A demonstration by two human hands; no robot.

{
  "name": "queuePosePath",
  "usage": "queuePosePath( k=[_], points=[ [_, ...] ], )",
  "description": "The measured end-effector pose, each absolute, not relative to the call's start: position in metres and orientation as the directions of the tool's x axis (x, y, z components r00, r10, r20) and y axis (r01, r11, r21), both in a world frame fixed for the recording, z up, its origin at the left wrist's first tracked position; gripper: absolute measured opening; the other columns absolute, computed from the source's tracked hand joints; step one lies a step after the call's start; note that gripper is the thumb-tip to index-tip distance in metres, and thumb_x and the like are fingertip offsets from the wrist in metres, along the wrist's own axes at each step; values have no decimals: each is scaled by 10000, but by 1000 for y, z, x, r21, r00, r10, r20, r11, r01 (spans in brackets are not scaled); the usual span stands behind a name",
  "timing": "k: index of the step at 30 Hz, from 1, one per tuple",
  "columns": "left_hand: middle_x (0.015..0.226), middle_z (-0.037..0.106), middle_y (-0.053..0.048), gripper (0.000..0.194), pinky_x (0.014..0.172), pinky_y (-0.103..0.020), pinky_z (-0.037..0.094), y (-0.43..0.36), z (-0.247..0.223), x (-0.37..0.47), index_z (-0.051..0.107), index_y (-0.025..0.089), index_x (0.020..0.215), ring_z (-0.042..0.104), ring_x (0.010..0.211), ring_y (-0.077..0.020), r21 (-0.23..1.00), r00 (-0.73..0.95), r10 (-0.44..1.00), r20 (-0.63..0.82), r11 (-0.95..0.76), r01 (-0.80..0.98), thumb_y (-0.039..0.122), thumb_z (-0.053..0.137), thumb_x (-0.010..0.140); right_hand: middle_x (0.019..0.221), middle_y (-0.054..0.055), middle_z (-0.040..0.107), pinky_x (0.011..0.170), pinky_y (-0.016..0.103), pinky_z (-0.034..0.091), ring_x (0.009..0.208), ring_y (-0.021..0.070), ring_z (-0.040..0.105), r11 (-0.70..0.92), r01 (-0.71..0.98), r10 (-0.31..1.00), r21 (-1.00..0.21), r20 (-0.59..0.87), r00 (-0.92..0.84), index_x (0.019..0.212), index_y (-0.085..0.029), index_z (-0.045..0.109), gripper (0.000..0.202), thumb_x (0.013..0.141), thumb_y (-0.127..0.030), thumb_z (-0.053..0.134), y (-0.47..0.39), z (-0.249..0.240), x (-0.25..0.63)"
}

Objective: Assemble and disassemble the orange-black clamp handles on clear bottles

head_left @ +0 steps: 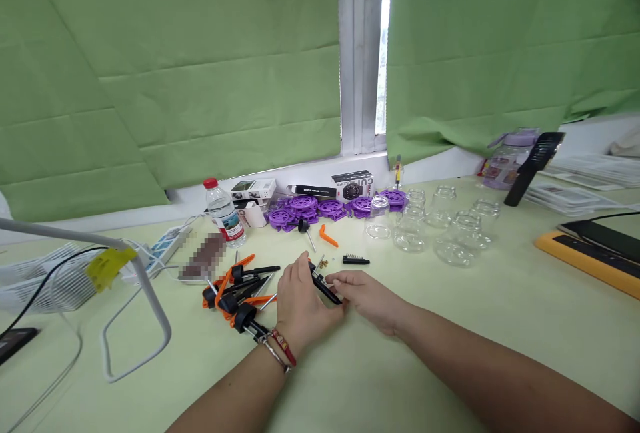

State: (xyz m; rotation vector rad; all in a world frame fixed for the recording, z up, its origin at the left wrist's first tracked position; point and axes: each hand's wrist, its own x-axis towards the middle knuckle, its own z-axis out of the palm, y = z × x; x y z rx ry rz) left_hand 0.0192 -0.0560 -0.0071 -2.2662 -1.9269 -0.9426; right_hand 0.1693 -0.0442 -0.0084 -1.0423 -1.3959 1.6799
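Observation:
A long black plastic part (326, 288) is held low over the table between my two hands. My left hand (306, 303) is closed around it from the left, thumb along the near end. On its right side, the fingertips of my right hand (365, 296) are pinched at the part, near a small shiny metal piece. Just beyond lie tiny brass pieces (323, 264) and another black part with a spring (356, 260). Left of my left hand is a pile of orange and black plastic parts (235, 296) with metal rods.
Glass jars (457, 243) stand at the right, and purple plastic pieces (303, 206) lie along the back with boxes (353, 186). A water bottle (225, 213) stands back left. A grey lamp arm (150, 286) curves over the left side. An orange-edged device (590, 263) lies far right.

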Motion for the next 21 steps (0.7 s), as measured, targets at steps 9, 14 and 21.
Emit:
queuePosePath(
  k=[9,14,21],
  points=[
    [1140,535,-158,796,908,-392,343,-52,-17,24,344,113,1257,487,1067,-319,316,69,920,387,-203,927,382,627,564,1361,70,401,1023,403,277,1270,266,331,252,324,886,-912,82,-457,1058,-227,658,302,823,-294,480,-41,-25,173],
    [1094,559,-151,751,860,-385,365,-52,-16,25,356,118,1229,503,1030,-318,328,50,938,342,-169,929,370,622,574,1303,68,441,982,400,332,1215,265,391,316,389,879,-865,112,-464,1003,-239,678,286,821,-236,457,-38,-29,174],
    [1034,574,-134,739,828,-383,371,-48,-18,23,357,147,1211,522,999,-321,365,30,954,298,-143,920,385,640,571,1098,67,529,827,335,427,945,213,537,326,348,872,-879,137,-470,963,-233,684,271,793,-196,476,-32,-36,174]
  ],
)
